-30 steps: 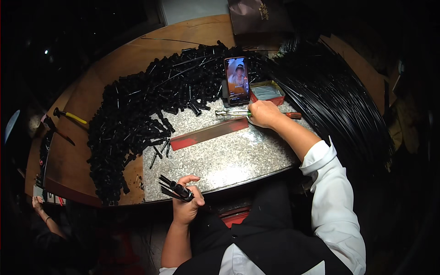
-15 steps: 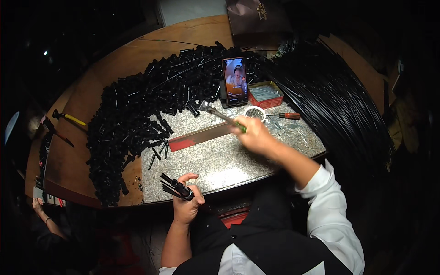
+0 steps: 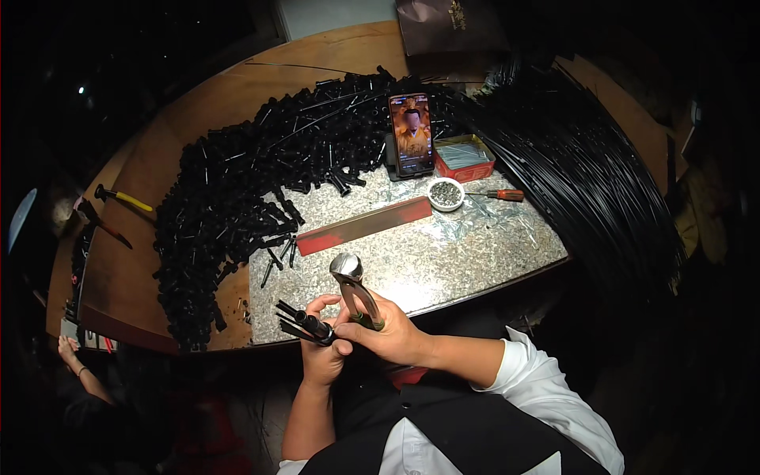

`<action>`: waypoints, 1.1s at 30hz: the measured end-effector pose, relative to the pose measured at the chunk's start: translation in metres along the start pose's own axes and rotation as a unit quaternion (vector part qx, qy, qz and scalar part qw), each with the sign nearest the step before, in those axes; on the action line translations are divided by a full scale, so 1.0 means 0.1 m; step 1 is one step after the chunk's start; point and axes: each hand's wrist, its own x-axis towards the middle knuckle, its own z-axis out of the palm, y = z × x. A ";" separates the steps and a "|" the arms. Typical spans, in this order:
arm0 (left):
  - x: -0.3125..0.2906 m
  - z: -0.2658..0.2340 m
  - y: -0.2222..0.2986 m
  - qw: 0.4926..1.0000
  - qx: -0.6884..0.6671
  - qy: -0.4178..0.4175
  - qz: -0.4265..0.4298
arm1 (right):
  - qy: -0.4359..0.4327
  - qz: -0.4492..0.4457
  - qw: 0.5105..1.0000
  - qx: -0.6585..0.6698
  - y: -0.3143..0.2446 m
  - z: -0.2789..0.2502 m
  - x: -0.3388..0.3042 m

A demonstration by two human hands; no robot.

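Note:
My left hand (image 3: pixel 323 366) is closed around several slim black tubes and sticks (image 3: pixel 302 322), which poke out up and to the left above the fingers. My right hand (image 3: pixel 394 336) grips a pair of pincers (image 3: pixel 356 289) by its green handles, the rounded metal head pointing up and away from me. The right fingertips and thumb meet the near end of the black tubes at the left hand, so the exact contact is partly hidden. Both hands are just in front of the near edge of the speckled stone slab (image 3: pixel 507 237).
A long red-and-metal bar (image 3: pixel 364 225) lies on the slab. Behind it are a white cup (image 3: pixel 446 208) of small metal bits, a red tin (image 3: pixel 467 173) of thin rods, a screwdriver (image 3: pixel 507 195) and a phone (image 3: pixel 412 138). Black parts (image 3: pixel 229 190) heap leftward; black rods (image 3: pixel 586 158) rightward. Another person's hand (image 3: pixel 69 348) shows far left.
My right hand has come from over the middle of the slab, near the bar, down and left to the left hand, still with the pincers. The left hand has barely moved.

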 end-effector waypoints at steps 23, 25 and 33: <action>-0.05 0.02 0.03 1.000 0.000 0.018 0.014 | 0.035 -0.019 0.999 0.026 0.00 0.16 -0.08; -0.05 -0.01 0.01 1.000 -0.001 0.014 0.019 | 0.035 -0.027 0.999 -0.007 -0.03 0.16 -0.08; -0.08 -0.02 0.06 1.000 0.009 0.013 0.020 | 0.021 -0.043 0.999 -0.020 -0.05 0.18 -0.06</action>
